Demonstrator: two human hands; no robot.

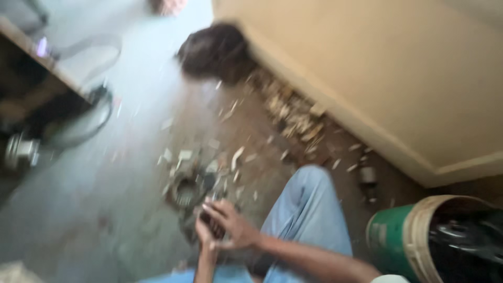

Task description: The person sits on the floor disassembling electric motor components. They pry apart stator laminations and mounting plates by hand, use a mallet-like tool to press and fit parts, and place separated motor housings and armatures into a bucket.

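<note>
The view is blurred by motion. Both my hands meet low in the middle, above the floor. My right hand [233,222] wraps over a small dark object [214,226], and my left hand [203,230] grips it from below. What the dark object is cannot be made out. Just beyond my hands a grey metal part [184,193] lies on the floor among scraps. My knee in light blue jeans [309,204] is bent beside my right arm.
Pale wood chips and scraps [291,112] litter the floor along a beige wall [387,68]. A green bucket [393,236] with dark contents stands at the lower right. A dark heap [217,52] sits near the wall. Cables and a bench edge [57,73] are on the left.
</note>
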